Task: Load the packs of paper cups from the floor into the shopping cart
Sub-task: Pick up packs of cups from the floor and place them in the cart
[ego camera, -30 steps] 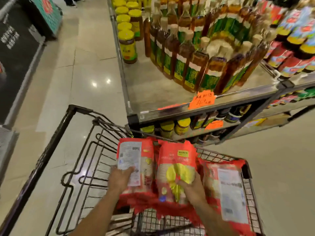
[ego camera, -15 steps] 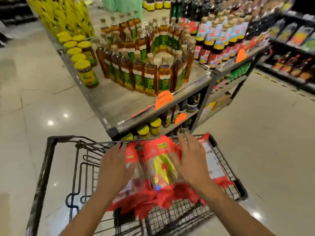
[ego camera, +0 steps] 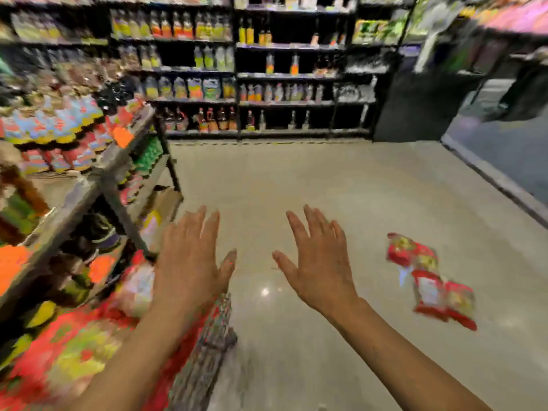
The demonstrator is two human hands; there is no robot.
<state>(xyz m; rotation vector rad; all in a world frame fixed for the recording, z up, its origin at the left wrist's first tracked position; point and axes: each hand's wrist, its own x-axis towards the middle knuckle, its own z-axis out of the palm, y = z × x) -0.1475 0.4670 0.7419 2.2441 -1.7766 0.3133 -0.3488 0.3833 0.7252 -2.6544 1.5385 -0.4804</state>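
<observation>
Red packs of paper cups [ego camera: 430, 280] lie on the floor [ego camera: 296, 185] at the right of the frame, well apart from both hands. Loaded packs [ego camera: 74, 360] fill the shopping cart [ego camera: 213, 330] at lower left. The left hand [ego camera: 189, 268] and right hand [ego camera: 320, 268] hover, fingers spread apart, holding nothing. The next step probably calls for reaching right and gripping one pack around its middle. Blur hides the pack count and the cart's rim.

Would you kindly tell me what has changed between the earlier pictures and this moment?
Both hands let go of the red cup packs in the shopping cart: the left hand and right hand now hover open. The view swung right, bringing the floor packs into sight. The loaded packs stay in the cart.
</observation>
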